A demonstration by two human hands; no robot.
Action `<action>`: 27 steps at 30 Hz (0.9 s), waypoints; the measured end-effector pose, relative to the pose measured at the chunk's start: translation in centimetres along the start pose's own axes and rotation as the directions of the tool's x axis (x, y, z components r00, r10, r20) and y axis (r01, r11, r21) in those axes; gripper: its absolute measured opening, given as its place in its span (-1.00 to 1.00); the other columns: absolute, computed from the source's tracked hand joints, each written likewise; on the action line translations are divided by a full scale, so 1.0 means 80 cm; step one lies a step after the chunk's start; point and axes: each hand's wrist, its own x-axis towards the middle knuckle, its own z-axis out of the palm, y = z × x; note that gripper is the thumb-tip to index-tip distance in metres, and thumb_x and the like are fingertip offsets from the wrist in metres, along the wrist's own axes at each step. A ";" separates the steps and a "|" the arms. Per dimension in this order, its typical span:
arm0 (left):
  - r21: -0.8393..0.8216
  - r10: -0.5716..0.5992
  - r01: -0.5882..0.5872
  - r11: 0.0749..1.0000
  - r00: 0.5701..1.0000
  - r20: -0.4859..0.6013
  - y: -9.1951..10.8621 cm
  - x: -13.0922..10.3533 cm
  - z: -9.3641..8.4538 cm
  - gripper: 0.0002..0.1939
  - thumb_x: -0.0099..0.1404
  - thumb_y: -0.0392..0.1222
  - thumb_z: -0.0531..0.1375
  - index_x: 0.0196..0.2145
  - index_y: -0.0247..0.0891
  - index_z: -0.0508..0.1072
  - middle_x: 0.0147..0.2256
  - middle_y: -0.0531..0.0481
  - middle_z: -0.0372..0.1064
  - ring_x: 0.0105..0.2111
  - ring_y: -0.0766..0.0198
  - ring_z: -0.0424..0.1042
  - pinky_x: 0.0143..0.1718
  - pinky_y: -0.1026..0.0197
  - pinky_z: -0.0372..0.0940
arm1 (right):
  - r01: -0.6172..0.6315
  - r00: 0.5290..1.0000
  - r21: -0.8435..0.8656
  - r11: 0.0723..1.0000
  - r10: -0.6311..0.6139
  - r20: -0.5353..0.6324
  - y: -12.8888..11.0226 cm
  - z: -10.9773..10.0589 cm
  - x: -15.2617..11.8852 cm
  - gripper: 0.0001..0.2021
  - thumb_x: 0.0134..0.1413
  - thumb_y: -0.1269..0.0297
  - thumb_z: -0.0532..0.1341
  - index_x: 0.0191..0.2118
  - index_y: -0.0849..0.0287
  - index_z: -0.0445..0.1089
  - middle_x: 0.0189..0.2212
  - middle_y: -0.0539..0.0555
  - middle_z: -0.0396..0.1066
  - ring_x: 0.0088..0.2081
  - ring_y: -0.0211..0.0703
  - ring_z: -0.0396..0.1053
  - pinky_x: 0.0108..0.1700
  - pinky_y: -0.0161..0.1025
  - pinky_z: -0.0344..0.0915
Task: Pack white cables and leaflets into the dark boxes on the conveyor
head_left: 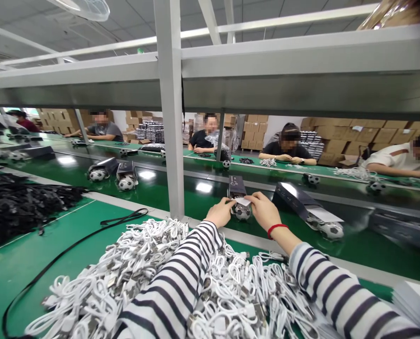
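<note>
On the green conveyor in front of me, a narrow dark box (237, 184) lies with its open end toward me. A black-and-white football-shaped item (242, 212) in clear wrapping sticks out of that end. Above the ball, a folded white paper slip (243, 201) sits at the box opening. My right hand (264, 210) pinches the slip's right side. My left hand (219, 213) is closed at the left edge of the opening, its fingertips against the box and close to the slip. Below my striped sleeves is a large heap of bundled white USB cables (153, 254).
Another box (294, 200) with a ball and paper lies to the right; two more boxes (127, 175) are at left. Black straps (22, 202) are heaped at far left. A metal post (171, 108) and overhead shelf stand ahead. A paper stack (416, 301) lies lower right. Co-workers (289, 146) sit opposite.
</note>
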 end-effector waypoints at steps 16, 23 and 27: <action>-0.125 0.226 -0.215 0.969 0.970 0.085 0.033 0.019 0.016 -0.57 0.22 -0.35 -0.10 0.02 -0.07 0.21 0.02 0.05 0.22 -0.09 0.19 0.32 -0.13 0.19 0.25 | -0.145 0.944 -0.107 0.984 0.170 0.282 0.022 -0.006 0.003 -0.61 0.11 0.42 -0.01 0.01 0.00 0.36 -0.16 0.14 0.34 -0.15 -0.09 0.28 -0.18 -0.25 0.18; -0.071 0.258 -0.266 0.961 0.960 -0.108 0.035 0.014 0.008 -0.64 0.23 -0.36 -0.11 -0.11 -0.09 0.31 -0.04 0.07 0.24 -0.15 0.24 0.32 -0.14 0.25 0.23 | -0.156 0.916 -0.100 0.983 0.182 0.357 0.034 0.002 0.006 -0.65 0.13 0.13 -0.01 0.00 -0.09 0.35 -0.03 0.13 0.31 -0.04 0.10 0.20 -0.08 0.03 0.15; -0.037 0.168 -0.171 0.985 0.984 -0.063 0.032 0.009 0.006 -0.66 0.26 -0.28 -0.08 -0.04 -0.10 0.26 -0.10 -0.01 0.26 -0.20 0.19 0.34 -0.15 0.20 0.24 | -0.201 0.898 -0.040 0.979 0.201 0.391 0.045 0.008 -0.002 -0.64 0.13 0.04 -0.07 -0.01 -0.22 0.30 0.08 0.04 0.23 0.07 0.19 0.09 -0.07 0.25 0.04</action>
